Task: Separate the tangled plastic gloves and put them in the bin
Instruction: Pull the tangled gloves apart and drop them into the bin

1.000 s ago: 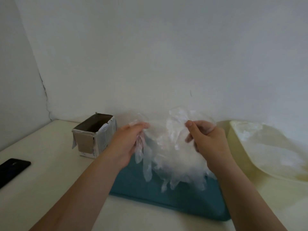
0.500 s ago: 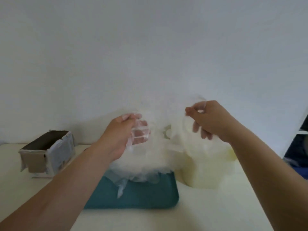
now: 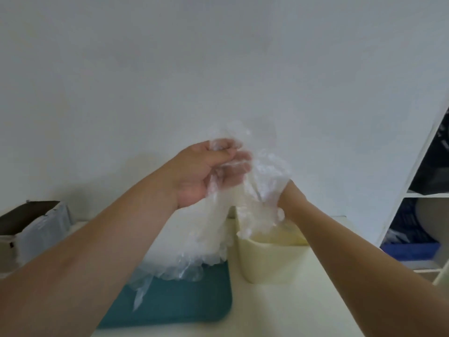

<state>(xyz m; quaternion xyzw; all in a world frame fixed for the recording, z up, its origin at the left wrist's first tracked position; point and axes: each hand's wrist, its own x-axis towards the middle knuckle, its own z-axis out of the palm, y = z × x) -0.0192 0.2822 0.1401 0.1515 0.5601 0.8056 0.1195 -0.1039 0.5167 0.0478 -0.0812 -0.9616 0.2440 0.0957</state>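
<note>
A clump of tangled clear plastic gloves (image 3: pixel 209 234) hangs in the air above a teal tray (image 3: pixel 184 310). My left hand (image 3: pixel 206 171) grips the top of the clump, with fingers curled round the plastic. My right hand (image 3: pixel 286 199) is just right of it, pushed into crumpled gloves that cover its fingers. Only its wrist and heel show. Some of that plastic hangs over the rim of the cream bin (image 3: pixel 269 261), which stands right of the tray.
An open cardboard box (image 3: pixel 31 229) stands at the far left on the pale table. White shelving (image 3: pixel 427 190) with dark items and a blue crate (image 3: pixel 410 250) is at the right. A white wall is close behind.
My hands have come together. The right hand dropped from pinching a glove up high into the clump beside the left. The view swung slightly to the right.
</note>
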